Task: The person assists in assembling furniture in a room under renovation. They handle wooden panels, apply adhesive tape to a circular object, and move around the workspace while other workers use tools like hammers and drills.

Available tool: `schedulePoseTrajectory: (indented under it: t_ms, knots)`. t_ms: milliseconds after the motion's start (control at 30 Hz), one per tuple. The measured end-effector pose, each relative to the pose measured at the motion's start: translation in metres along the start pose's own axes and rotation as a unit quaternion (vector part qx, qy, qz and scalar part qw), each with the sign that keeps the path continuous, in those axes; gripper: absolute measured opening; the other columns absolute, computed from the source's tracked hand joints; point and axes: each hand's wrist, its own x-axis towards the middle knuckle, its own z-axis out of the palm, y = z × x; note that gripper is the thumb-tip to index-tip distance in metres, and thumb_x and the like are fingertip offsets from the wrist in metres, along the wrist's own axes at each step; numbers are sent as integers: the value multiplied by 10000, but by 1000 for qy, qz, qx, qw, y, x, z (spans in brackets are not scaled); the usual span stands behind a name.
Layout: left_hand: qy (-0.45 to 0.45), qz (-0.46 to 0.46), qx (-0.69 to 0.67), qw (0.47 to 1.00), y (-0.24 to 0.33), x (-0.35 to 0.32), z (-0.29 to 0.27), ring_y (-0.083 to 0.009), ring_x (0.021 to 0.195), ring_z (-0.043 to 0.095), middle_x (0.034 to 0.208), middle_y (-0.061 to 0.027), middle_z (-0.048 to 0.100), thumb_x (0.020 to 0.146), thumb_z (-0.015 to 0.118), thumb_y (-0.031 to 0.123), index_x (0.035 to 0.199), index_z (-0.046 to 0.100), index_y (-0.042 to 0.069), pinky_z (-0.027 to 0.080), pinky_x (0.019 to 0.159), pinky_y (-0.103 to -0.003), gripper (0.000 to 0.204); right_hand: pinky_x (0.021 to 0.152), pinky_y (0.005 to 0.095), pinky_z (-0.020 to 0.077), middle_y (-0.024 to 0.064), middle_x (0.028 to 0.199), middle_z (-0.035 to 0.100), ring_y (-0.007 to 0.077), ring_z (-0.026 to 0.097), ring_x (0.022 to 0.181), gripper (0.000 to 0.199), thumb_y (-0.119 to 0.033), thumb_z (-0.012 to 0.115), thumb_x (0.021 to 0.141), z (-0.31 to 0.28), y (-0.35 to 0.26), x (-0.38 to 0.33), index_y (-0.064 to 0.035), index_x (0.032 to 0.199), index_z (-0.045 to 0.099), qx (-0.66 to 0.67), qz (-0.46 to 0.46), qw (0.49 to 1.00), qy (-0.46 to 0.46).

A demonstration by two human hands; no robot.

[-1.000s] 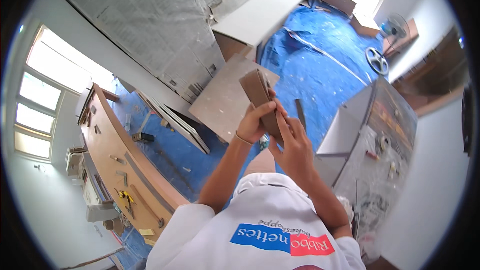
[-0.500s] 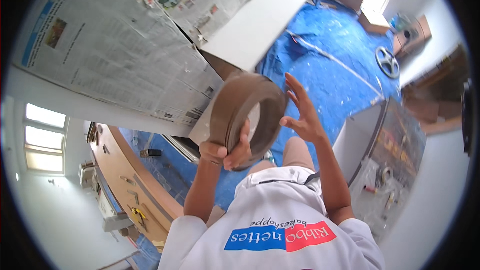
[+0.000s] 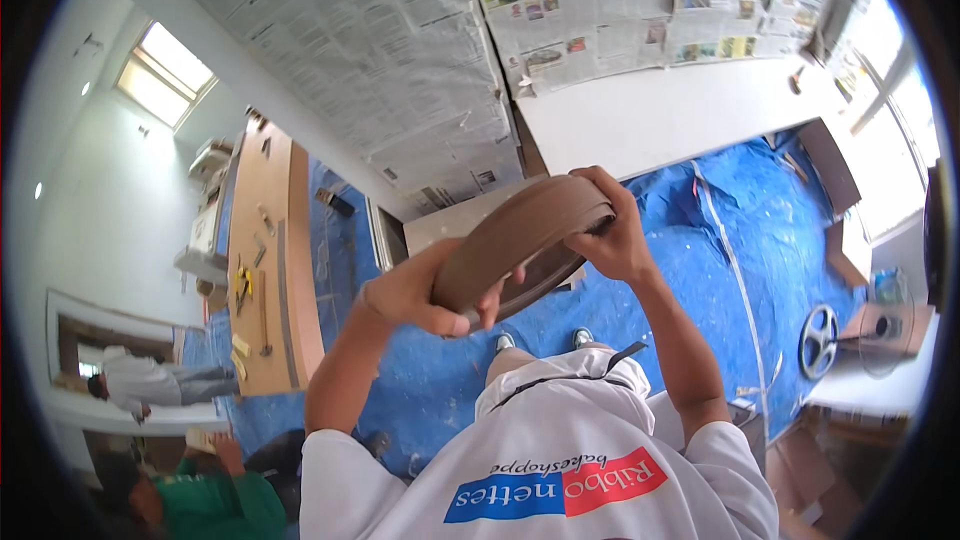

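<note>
A thick roll of brown edging strip [image 3: 520, 240] is held tilted in front of my body, off any surface. My left hand [image 3: 425, 288] wraps round its near left side, with the thumb outside and fingertips reaching into the hollow centre. At the far right side, my right hand [image 3: 612, 225] closes over the rim, fingers on top and thumb inside. Part of the roll's inner wall is hidden by my fingers.
Newspaper-covered panels [image 3: 400, 70] stand ahead, beside a white board surface [image 3: 650, 110]. Blue sheeting [image 3: 690, 280] covers the floor. A long wooden bench [image 3: 270, 270] with tools lies left. Two other people are at lower left, one in a green top [image 3: 215, 505]. A grey wheel [image 3: 818, 340] sits right.
My right hand, spread apart from the roll before, now grips its far side. The roll has tipped flatter. My view has turned, bringing two people into sight at lower left.
</note>
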Motion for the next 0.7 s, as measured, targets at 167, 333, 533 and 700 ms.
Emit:
schedulePoseTrajectory:
  t_ms: [167,333,533,700]
  knots:
    - [260,46,247,932,20,0,34,-133,900,606,933,-39,628,713,770,125,1229,543,-21,480,822,-279,582,745,276,497,83,863,645,115,591,804,428,18,674,647,-4,-11,16,5,1065,581,11,15,1000,-16]
    - [454,53,444,770,66,10,72,-101,768,626,840,-111,693,697,865,261,1000,682,-29,500,717,-262,458,743,315,520,153,867,659,227,663,812,475,46,756,625,3,-60,41,0,1060,572,-44,-98,992,-71]
    - [470,22,417,778,94,-21,74,-73,688,612,745,-35,678,685,866,152,859,703,-43,486,637,-227,308,782,331,511,128,896,669,210,655,881,534,-106,822,690,-2,-107,57,-4,1143,556,-15,-110,970,-217]
    - [449,94,379,803,105,-33,71,-70,700,612,748,-33,671,670,874,123,851,692,-52,488,642,-221,311,791,286,490,84,911,669,116,601,884,466,-292,737,853,-21,-92,79,26,1162,594,109,-21,922,-370]
